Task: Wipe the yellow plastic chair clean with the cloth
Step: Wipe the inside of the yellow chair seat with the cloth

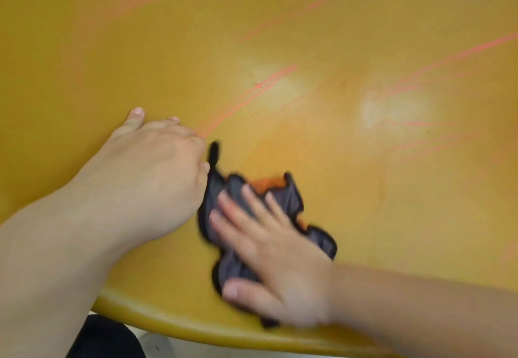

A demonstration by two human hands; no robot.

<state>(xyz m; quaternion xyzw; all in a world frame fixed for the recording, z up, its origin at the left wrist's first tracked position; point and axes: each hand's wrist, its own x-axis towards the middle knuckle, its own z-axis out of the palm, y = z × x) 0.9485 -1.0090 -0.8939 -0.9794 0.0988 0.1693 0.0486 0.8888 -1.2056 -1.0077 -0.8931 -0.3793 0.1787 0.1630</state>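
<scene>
The yellow plastic chair point(308, 35) fills almost the whole view; its seat carries pink-red streaks and two pale worn patches. A dark grey cloth point(288, 200) lies crumpled on the seat near the front rim. My right hand point(269, 251) presses flat on the cloth with fingers spread and straight; it is blurred. My left hand point(157, 167) rests on the seat just left of the cloth, fingers bent down onto the plastic, its thumb side touching the cloth's edge.
The seat's rounded front rim point(173, 326) runs along the bottom. Below it show a dark piece of clothing point(106, 341) and a bit of pale floor point(159, 346).
</scene>
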